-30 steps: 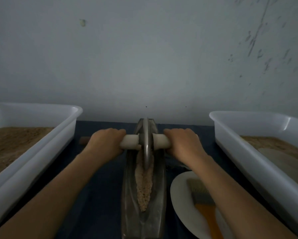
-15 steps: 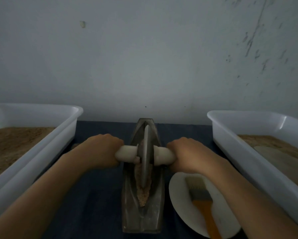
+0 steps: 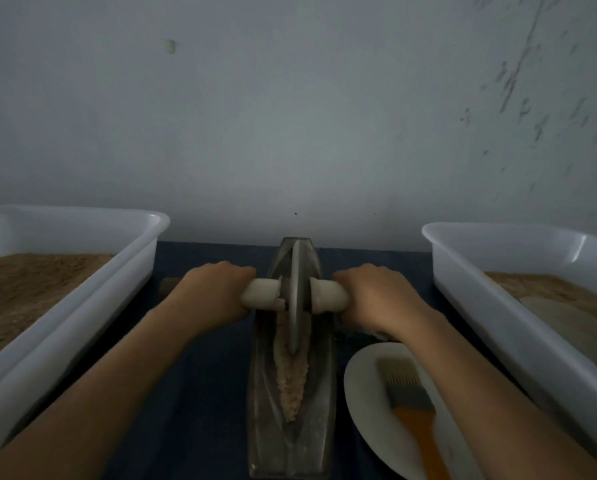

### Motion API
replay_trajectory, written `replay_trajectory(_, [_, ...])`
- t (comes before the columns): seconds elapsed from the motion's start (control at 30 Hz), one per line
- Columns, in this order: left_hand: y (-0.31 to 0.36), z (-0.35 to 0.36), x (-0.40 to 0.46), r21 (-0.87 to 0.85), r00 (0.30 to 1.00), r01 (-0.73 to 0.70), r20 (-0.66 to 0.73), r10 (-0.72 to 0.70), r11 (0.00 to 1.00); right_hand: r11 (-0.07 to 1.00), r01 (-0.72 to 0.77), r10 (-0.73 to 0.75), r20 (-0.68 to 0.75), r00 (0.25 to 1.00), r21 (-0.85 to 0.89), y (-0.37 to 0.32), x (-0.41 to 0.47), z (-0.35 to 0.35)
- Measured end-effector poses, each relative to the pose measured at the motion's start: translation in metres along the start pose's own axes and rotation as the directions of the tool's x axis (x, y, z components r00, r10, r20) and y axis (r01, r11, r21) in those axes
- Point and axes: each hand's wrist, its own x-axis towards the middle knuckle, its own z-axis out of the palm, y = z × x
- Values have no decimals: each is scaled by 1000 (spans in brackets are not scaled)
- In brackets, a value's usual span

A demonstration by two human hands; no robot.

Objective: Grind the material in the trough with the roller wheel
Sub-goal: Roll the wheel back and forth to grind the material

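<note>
A dark blue table (image 3: 200,393) carries 2 white tubs (image 3: 65,327) (image 3: 518,327), the trough (image 3: 266,427) and a plate (image 3: 366,403).

dull metal trough (image 3: 262,393) & wheel (image 3: 295,299), glossy white plastic tubs (image 3: 498,306), coarse tan grit (image 3: 292,379)

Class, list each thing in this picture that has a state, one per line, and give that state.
Left hand: grips the roller's left handle.
Right hand: grips the right handle.
Roller wheel: upright in the trough, on the material.
Trough: holds a strip of pale material.
Left tub: holds brown powder.
Right tub: holds brown powder.
Brush: lying flat on the plate.
</note>
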Motion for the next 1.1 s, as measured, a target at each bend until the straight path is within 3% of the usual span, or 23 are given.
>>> replay_trajectory(0.17, [1, 19, 18, 97, 932, 54, -362, -15, 994, 999, -41, 33, -335, 942, -14, 7, 23, 20])
replay_trajectory(0.27, [5, 20, 22, 98, 902, 74, -432, -24, 992, 997, -80, 75, -371, 926, 1, 8, 23, 25])
replay_trajectory(0.37, [4, 18, 19, 114, 941, 47, -339, -6, 992, 998, -59, 58, -307, 950, 7, 7, 15, 24])
replay_trajectory(0.5, [-2, 4, 6, 20, 999, 34, 12, -34, 999, 999, -35, 35, -120, 992, 3, 0, 3, 10])
replay_trajectory(0.6, [0, -13, -5, -16, 967, -23, 254, 27, 1000, 1000, -8, 7, 114, 994, 11, -5, -10, -5])
replay_trajectory(0.7, [3, -31, -16, -77, 890, -81, 443, 107, 994, 992, 16, -55, 306, 951, 129, -7, -27, -26])
replay_trajectory(0.83, [3, -43, -26, -162, 827, -86, 539, 161, 983, 980, 7, -103, 480, 871, 198, -13, -38, -40])
replay_trajectory(0.97, [4, -39, -22, -175, 835, -61, 531, 147, 983, 989, 8, -73, 449, 891, 145, -14, -29, -33])
replay_trajectory(1.1, [4, -29, -9, -109, 895, -56, 434, 98, 992, 1000, 10, -9, 355, 935, -2, -11, -9, -17])
